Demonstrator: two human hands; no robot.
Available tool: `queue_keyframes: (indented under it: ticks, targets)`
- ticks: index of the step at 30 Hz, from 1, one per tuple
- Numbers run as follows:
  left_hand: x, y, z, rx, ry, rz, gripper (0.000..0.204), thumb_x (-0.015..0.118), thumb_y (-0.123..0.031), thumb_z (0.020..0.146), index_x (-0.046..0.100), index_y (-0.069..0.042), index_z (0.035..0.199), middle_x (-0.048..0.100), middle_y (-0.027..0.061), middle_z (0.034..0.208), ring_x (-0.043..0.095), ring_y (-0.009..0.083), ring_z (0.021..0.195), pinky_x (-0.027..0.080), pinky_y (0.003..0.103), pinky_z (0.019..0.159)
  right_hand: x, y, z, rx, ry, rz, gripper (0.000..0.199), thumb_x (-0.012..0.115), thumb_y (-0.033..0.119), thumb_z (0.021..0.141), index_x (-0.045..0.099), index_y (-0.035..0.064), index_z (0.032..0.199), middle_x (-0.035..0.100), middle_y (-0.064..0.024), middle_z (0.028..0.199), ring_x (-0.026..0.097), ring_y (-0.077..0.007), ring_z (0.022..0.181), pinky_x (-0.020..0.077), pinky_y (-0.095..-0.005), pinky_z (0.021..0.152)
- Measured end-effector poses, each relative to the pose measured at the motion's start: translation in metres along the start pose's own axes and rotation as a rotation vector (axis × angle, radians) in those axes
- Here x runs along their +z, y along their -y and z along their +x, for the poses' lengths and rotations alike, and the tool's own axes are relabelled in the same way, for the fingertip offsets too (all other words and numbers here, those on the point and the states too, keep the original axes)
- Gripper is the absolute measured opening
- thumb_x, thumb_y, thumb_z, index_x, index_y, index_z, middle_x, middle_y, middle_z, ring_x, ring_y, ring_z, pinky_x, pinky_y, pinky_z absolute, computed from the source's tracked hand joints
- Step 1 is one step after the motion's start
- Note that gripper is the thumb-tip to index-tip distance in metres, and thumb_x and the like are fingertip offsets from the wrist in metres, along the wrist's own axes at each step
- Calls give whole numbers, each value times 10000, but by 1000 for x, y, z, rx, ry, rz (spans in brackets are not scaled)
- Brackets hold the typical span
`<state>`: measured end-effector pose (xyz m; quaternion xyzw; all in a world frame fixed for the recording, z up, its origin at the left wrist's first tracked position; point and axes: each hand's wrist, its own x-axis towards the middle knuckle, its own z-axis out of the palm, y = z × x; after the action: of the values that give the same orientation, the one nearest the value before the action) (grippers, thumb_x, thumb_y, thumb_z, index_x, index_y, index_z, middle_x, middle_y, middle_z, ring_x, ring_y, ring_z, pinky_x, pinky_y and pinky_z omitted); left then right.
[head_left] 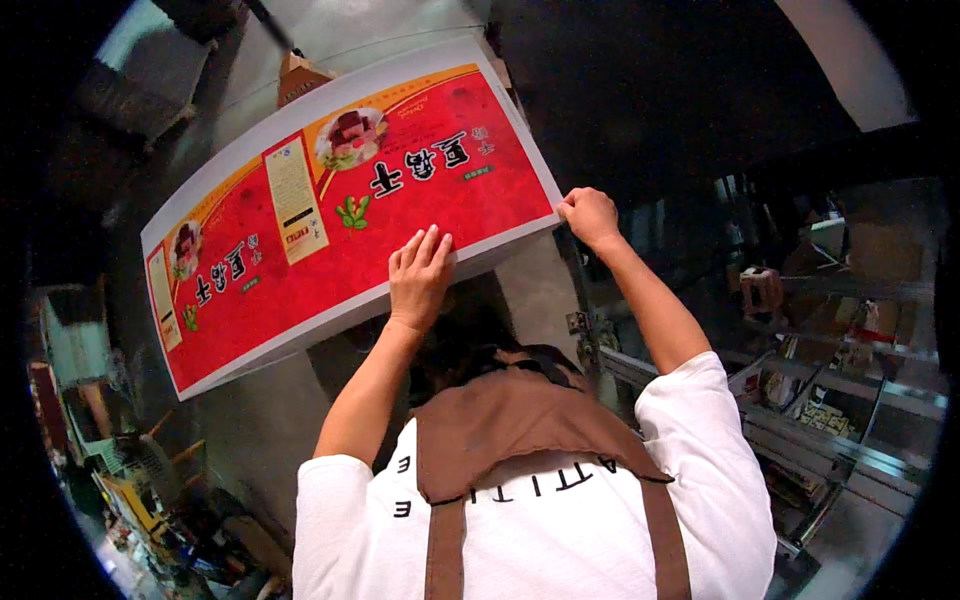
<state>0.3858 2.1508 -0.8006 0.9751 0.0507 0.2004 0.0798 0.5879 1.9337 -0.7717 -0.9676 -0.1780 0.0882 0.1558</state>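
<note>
Lettered white shirt [560, 545] — hands [420, 275] [590, 216] touch a red-printed panel [350, 265] (bold black characters [408, 160]).

Sheet [345, 218] before person [565, 535], rack [845, 458] at right

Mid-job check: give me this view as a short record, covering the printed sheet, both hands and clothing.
item: printed sheet, red with orange panels and white border
layers: cannot tell
angle: left end lower in view
left hand: on the near long edge, thumb hidden
right hand: pinching the near right corner
clothing: brown apron, white shirt
</note>
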Motion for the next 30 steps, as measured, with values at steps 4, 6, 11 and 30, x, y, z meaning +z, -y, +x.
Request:
queue_keyframes:
  ticks: [4,6,11,30]
  targets:
    - [2,-2,3,-3,-6,15,384,594,-220,762,537,-161,1137,501,43,1212,466,224,1107,368,364,893,-2,-4,6,-12,44,-33,210,619,266,692,674,81,775,638,-141,806,616,-316,764,489,-405,697]
    - [0,0,5,-4,-7,14,393,600,-204,751,537,-155,1136,499,49,1213,468,231,1103,368,370,896,-10,3,6,-26,35,-5,209,613,264,689,666,76,761,636,-143,791,615,-317,756,488,-406,692]
    - [-16,-2,4,-31,-1,-262,390,608,-148,743,538,-127,1126,512,81,1187,501,263,1053,391,398,879,-14,-5,24,132,270,732,321,607,328,752,590,8,749,602,-87,680,591,-192,648,473,-337,584]
    - [-141,241,-230,-841,-1207,-1989,456,380,-401,904,464,-10,1125,556,106,1080,522,237,1015,421,353,897,-28,8,11,346,526,1284,344,511,324,846,533,53,1056,606,-33,915,575,-149,762,457,-280,604]
